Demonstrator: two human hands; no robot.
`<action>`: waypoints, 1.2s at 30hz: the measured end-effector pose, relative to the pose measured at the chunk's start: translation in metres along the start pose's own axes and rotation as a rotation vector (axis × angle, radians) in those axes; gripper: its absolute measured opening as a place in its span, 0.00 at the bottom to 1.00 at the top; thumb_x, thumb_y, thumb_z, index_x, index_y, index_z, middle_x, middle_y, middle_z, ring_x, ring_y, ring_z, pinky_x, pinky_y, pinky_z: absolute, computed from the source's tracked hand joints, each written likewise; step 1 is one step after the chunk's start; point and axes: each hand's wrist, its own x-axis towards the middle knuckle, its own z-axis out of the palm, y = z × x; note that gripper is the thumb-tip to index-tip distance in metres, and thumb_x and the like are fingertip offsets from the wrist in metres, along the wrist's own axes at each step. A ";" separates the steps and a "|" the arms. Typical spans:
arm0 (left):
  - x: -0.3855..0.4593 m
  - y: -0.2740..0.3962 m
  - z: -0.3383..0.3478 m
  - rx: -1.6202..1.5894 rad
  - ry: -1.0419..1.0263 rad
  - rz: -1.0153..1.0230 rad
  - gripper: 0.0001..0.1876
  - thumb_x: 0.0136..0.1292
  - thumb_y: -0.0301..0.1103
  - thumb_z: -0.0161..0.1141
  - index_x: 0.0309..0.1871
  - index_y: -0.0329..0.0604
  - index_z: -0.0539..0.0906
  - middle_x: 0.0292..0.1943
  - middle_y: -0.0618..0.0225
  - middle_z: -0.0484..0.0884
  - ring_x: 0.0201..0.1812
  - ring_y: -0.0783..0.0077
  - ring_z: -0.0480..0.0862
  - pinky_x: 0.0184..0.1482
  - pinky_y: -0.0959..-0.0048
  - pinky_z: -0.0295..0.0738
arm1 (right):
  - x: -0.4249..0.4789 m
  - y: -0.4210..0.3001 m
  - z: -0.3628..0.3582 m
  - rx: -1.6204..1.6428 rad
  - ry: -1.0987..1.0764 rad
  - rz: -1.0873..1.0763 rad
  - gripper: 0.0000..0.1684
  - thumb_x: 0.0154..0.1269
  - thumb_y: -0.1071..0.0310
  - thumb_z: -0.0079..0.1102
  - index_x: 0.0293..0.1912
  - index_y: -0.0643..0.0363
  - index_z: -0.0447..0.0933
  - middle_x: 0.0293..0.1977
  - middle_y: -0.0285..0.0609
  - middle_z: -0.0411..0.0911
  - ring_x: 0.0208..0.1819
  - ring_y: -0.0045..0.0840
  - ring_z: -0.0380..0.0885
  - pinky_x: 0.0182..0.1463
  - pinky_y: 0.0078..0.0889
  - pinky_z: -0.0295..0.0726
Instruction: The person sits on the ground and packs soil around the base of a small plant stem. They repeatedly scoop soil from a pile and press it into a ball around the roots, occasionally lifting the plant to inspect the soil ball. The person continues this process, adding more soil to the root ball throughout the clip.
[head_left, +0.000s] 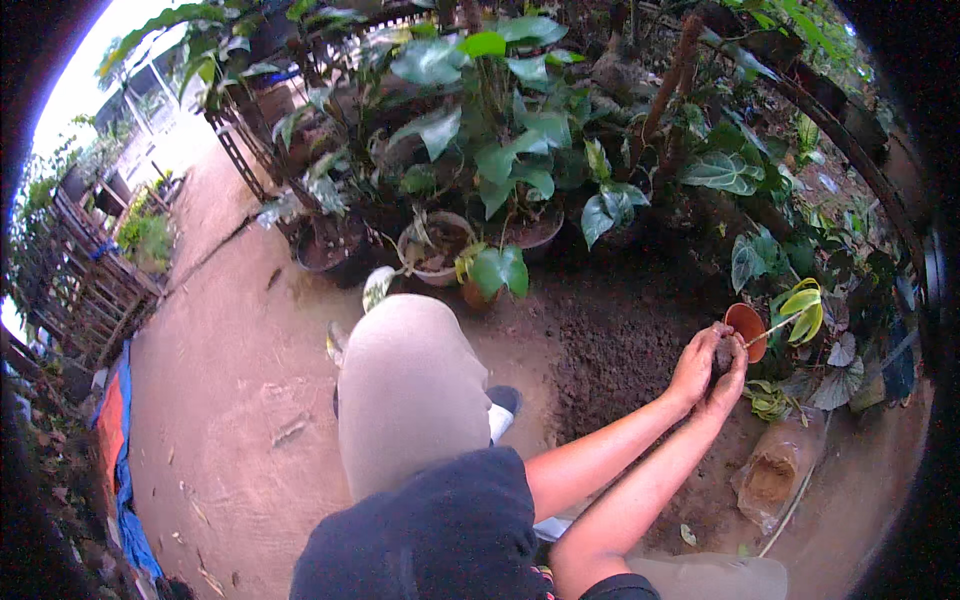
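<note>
My left hand (694, 369) and my right hand (732, 381) are cupped together around a handful of dark soil (721, 358). Their fingertips are at the mouth of a small orange-brown plant pot (756, 346), which is tilted towards me. From the pot a thin pale stem leads out to a few yellow-green leaves (804, 309). Below my hands spreads a heap of loose dark soil (611, 367). The inside of the pot is mostly hidden by my fingers.
A clear plastic bag (784, 457) with brown material lies at the right, beside a pale thin stick (799, 491). Potted leafy plants stand ahead, among them a pale round pot (435, 247). A blue and orange tarp (120, 442) edges the ground on the left.
</note>
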 end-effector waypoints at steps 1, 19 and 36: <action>-0.009 -0.022 0.013 -0.002 -0.032 -0.038 0.20 0.81 0.45 0.49 0.57 0.38 0.83 0.54 0.62 0.85 0.56 0.70 0.82 0.64 0.71 0.72 | 0.012 -0.002 -0.037 0.014 0.010 0.003 0.13 0.73 0.62 0.56 0.51 0.56 0.82 0.50 0.38 0.82 0.51 0.25 0.81 0.60 0.32 0.79; 0.014 0.046 0.024 0.047 -0.133 -0.338 0.34 0.80 0.62 0.41 0.65 0.38 0.79 0.61 0.62 0.82 0.64 0.63 0.77 0.72 0.62 0.62 | 0.036 0.012 -0.026 0.143 0.169 -0.108 0.18 0.73 0.53 0.66 0.49 0.58 0.83 0.43 0.34 0.83 0.44 0.18 0.80 0.51 0.26 0.78; 0.010 0.001 -0.023 -0.097 -0.111 -0.265 0.23 0.79 0.49 0.54 0.62 0.40 0.82 0.54 0.66 0.86 0.52 0.70 0.84 0.56 0.68 0.79 | 0.013 0.014 -0.014 -0.939 0.152 -0.508 0.28 0.75 0.48 0.58 0.55 0.65 0.83 0.55 0.52 0.84 0.53 0.38 0.83 0.63 0.31 0.76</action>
